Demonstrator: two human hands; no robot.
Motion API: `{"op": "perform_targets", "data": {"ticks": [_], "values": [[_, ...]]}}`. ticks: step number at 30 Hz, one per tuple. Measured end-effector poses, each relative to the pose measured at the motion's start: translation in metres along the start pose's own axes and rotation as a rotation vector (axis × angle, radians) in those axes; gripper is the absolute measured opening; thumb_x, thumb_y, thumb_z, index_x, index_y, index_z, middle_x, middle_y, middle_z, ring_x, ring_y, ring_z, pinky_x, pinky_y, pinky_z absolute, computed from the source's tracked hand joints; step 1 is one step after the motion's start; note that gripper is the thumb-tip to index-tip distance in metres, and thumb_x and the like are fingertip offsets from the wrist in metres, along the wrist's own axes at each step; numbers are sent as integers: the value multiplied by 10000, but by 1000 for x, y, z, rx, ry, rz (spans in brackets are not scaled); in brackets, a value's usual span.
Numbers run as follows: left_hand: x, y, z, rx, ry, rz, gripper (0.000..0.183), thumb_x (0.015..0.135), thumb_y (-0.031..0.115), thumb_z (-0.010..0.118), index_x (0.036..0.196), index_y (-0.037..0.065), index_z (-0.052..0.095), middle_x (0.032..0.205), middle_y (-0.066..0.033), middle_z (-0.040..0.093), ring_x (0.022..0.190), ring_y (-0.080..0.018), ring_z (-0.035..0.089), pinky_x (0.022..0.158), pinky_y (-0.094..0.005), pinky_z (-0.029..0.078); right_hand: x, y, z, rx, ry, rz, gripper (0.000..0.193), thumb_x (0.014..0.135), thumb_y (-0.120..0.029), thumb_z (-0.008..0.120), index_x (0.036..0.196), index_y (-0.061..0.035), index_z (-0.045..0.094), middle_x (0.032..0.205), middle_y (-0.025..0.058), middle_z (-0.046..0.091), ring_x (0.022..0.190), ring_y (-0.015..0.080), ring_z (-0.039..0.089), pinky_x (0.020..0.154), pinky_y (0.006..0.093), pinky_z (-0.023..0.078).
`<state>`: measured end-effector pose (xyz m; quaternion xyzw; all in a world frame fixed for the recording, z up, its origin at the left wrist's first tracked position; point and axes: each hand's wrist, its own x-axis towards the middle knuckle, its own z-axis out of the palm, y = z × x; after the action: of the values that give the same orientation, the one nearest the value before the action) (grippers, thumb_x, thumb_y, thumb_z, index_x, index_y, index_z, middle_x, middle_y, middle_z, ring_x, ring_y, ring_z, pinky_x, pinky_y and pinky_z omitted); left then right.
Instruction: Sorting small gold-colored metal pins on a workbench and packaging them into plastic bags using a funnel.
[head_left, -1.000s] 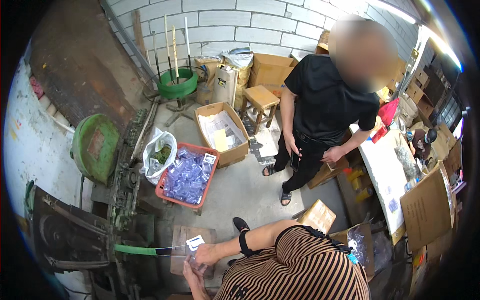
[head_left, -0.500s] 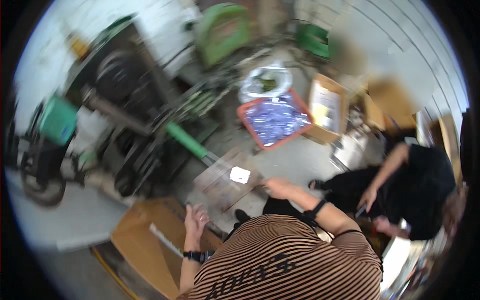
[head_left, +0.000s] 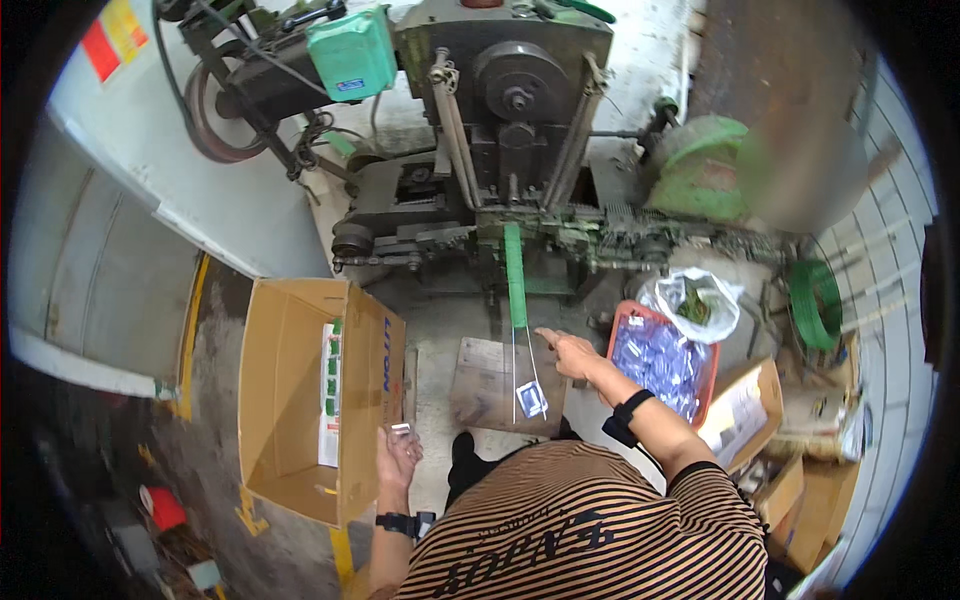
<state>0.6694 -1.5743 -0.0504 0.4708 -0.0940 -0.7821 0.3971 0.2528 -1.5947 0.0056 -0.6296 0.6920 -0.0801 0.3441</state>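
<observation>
My left hand (head_left: 397,458) holds a small silvery packet (head_left: 401,429) at the near wall of an open cardboard box (head_left: 290,400), which has a printed sheet inside. My right hand (head_left: 570,352), with a black band on the wrist, is stretched out flat over the far edge of a wooden board (head_left: 490,385). It holds nothing. It lies just beside the lower end of a green strip (head_left: 514,275) and two thin wires that hang from the machine. A small packet with a blue label (head_left: 531,398) lies on the board under the wires.
A big grey and green machine (head_left: 510,150) stands ahead, with a belt wheel at the left. A red tray (head_left: 623,330) of clear packets, a plastic bag (head_left: 693,303) of green bits and several cardboard boxes (head_left: 745,410) stand at the right. A grey wall panel is at the left.
The view has swung left, onto the machine and the open box. The person in black is out of sight. My left hand now holds a packet at the box.
</observation>
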Motion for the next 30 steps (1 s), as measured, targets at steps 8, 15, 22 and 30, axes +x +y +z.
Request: {"op": "perform_targets", "data": {"ticks": [8,15,22,30], "values": [[-74,-137,49,-138,261,-7,572,935,547,265,1021,40,515,816,-147,603,656,-238,554,575,-337,456,103,26,-6,-65,-10,-52,705,722,-3,515,1370,-191,311,1337,257,385,1119,397,498,904,422,449],[-116,-182,36,-314,412,19,598,928,564,256,1036,39,521,802,-135,604,677,-239,559,636,-340,461,99,30,17,-74,20,-65,365,740,-59,524,1074,-171,617,997,152,638,959,343,591,801,418,472],[-101,-171,44,-357,411,118,566,951,511,266,1065,12,508,786,-134,589,666,-226,552,663,-350,477,93,44,26,27,182,-126,420,706,6,502,1089,-130,610,970,157,578,928,350,574,794,425,462],[-97,-190,33,-352,345,83,582,955,500,256,1094,-4,511,845,-148,591,712,-233,568,681,-351,481,87,40,34,-7,164,-158,358,712,18,525,1049,-58,618,973,166,596,924,335,582,814,385,464]]}}
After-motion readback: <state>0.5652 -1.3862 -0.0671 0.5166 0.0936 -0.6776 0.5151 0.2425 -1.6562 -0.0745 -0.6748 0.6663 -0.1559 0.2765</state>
